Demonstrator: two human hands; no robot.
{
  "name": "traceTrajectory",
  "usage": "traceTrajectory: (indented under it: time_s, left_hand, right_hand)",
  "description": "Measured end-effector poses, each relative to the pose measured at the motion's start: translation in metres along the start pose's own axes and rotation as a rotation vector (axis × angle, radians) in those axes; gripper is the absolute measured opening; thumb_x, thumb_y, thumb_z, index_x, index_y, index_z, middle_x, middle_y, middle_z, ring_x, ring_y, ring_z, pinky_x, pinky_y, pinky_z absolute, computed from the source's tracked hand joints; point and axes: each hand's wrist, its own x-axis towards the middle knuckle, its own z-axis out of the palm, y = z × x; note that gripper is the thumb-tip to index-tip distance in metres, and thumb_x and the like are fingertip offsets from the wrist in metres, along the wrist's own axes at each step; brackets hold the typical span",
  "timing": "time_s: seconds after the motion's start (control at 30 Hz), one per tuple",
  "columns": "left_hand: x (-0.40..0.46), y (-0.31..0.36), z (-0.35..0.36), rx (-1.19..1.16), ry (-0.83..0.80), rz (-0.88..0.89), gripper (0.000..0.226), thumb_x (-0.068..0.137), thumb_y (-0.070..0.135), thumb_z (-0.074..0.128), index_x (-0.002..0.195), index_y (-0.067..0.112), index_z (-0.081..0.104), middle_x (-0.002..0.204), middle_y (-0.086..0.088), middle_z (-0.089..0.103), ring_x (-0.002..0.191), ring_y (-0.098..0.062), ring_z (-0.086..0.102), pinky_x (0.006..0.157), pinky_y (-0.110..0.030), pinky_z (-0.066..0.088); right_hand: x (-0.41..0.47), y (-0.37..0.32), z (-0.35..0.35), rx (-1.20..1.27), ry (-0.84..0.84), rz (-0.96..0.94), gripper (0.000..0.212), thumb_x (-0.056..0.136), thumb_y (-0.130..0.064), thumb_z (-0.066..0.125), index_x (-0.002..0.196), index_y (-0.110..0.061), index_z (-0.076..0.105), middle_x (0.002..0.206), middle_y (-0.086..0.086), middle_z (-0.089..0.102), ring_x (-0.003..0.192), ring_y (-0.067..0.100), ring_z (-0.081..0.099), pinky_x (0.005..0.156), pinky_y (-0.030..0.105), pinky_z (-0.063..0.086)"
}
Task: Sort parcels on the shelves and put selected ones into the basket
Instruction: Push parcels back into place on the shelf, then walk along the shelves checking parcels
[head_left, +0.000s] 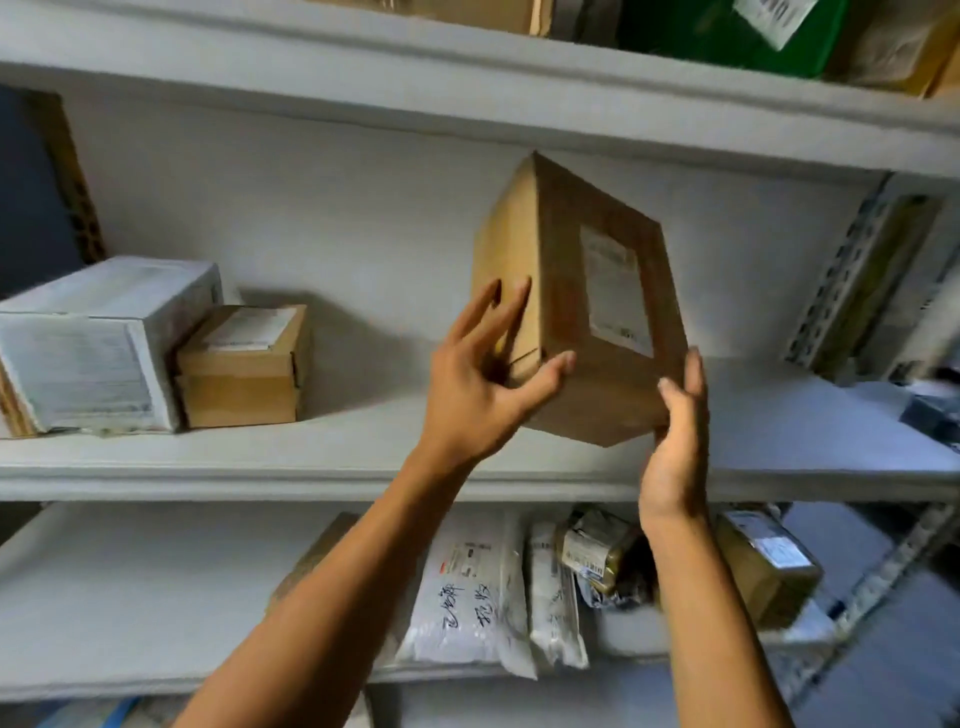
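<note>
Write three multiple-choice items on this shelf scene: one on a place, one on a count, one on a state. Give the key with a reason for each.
1. Where is the small brown box?
A. On the middle shelf, against the white box
B. On the bottom shelf
C. In a hand

2. How many hands touch the large cardboard box?
A. None
B. One
C. Two

3. How does the large cardboard box sit?
A. Flat on its widest face
B. Tilted, held with one corner down
C. Crushed open

Key: 1 A, it sits on the middle shelf beside the white box. 2 C, the left hand is at its left side and the right hand at its lower right edge. 3 B, its edges slant and its lowest corner points down over the shelf.
</note>
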Motion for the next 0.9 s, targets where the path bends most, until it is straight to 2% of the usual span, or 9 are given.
traceTrajectory:
  time_s: [0.1, 0.23, 0.33, 0.43, 0.53, 0.67, 0.77, 0.87, 0.9]
  left_hand:
    - [0.005, -0.015, 0.043, 0.194, -0.105, 0.248, 0.054, 0.083, 0.034, 0.08, 0.132, 0.015, 0.066, 0.15, -0.011, 0.05, 0.142, -0.022, 0.044, 0.11, -0.043, 0.045]
    - [0.012, -0.018, 0.095, 0.282, -0.162, 0.452, 0.016, 0.085, 0.03, 0.077, 0.091, 0.015, 0.079, 0.148, -0.011, 0.052, 0.143, -0.031, 0.042, 0.108, -0.046, 0.043]
    - [0.017, -0.015, 0.115, 0.22, -0.162, 0.385, 0.025, 0.084, 0.024, 0.076, 0.109, 0.018, 0.076, 0.146, -0.01, 0.054, 0.143, -0.029, 0.041, 0.113, -0.042, 0.041]
    - [0.021, -0.021, 0.116, 0.165, -0.166, 0.292, 0.029, 0.079, 0.017, 0.079, 0.108, 0.014, 0.075, 0.146, -0.01, 0.051, 0.138, -0.025, 0.046, 0.109, -0.039, 0.044]
    - [0.016, -0.037, 0.104, 0.147, -0.177, 0.14, 0.032, 0.076, 0.015, 0.08, 0.107, 0.02, 0.075, 0.143, -0.002, 0.047, 0.123, -0.012, 0.055, 0.098, -0.033, 0.052]
    - [0.005, -0.063, 0.076, 0.118, -0.244, -0.126, 0.035, 0.08, 0.021, 0.078, 0.115, 0.026, 0.073, 0.135, 0.004, 0.048, 0.118, -0.012, 0.058, 0.093, -0.035, 0.057]
    - [0.003, -0.066, 0.045, 0.127, -0.404, -0.144, 0.035, 0.084, 0.018, 0.076, 0.119, 0.02, 0.072, 0.143, -0.001, 0.05, 0.123, -0.015, 0.058, 0.095, -0.038, 0.057]
    - [0.002, -0.061, 0.002, 0.281, -0.423, -0.076, 0.031, 0.087, 0.023, 0.074, 0.118, 0.021, 0.072, 0.137, -0.002, 0.057, 0.118, -0.013, 0.06, 0.094, -0.034, 0.056]
    - [0.0, -0.061, -0.015, 0.333, -0.382, -0.07, 0.028, 0.088, 0.026, 0.073, 0.116, 0.022, 0.073, 0.131, 0.0, 0.06, 0.113, -0.012, 0.062, 0.092, -0.034, 0.056]
  right_hand:
    - [0.023, 0.009, -0.02, -0.115, 0.155, 0.148, 0.09, 0.065, -0.083, 0.052, 0.144, -0.042, 0.042, 0.145, 0.005, 0.041, 0.126, 0.026, 0.05, 0.111, 0.049, 0.043]
    - [0.052, 0.019, -0.047, -0.049, 0.228, 0.187, 0.093, 0.054, -0.09, 0.067, 0.126, -0.032, 0.054, 0.13, 0.005, 0.06, 0.117, 0.026, 0.059, 0.102, 0.055, 0.05]
    - [0.062, 0.025, -0.057, -0.027, 0.272, 0.146, 0.089, 0.063, -0.081, 0.073, 0.132, -0.03, 0.055, 0.132, 0.005, 0.059, 0.116, 0.026, 0.06, 0.099, 0.052, 0.053]
    - [0.071, 0.028, -0.057, -0.141, 0.288, 0.082, 0.063, 0.087, -0.057, 0.068, 0.141, -0.033, 0.044, 0.137, 0.006, 0.043, 0.115, 0.022, 0.048, 0.084, 0.032, 0.05]
    - [0.076, 0.034, -0.053, -0.277, 0.228, -0.034, 0.066, 0.088, -0.046, 0.072, 0.144, -0.032, 0.04, 0.146, 0.012, 0.031, 0.12, 0.022, 0.045, 0.071, 0.017, 0.045]
    - [0.079, 0.05, -0.047, -0.359, 0.112, -0.174, 0.063, 0.076, -0.042, 0.085, 0.127, -0.051, 0.049, 0.149, 0.007, 0.037, 0.131, 0.018, 0.046, 0.085, 0.006, 0.047]
    - [0.074, 0.058, -0.039, -0.397, 0.134, -0.18, 0.065, 0.072, -0.052, 0.083, 0.124, -0.06, 0.045, 0.152, 0.007, 0.038, 0.136, 0.021, 0.043, 0.099, 0.023, 0.049]
    - [0.047, 0.051, 0.001, -0.411, 0.298, -0.26, 0.067, 0.083, -0.033, 0.076, 0.141, -0.032, 0.044, 0.151, 0.021, 0.035, 0.137, 0.028, 0.041, 0.097, 0.007, 0.039]
    - [0.034, 0.048, 0.021, -0.409, 0.307, -0.36, 0.062, 0.085, -0.028, 0.073, 0.14, -0.023, 0.045, 0.148, 0.024, 0.036, 0.135, 0.031, 0.042, 0.102, 0.013, 0.04]
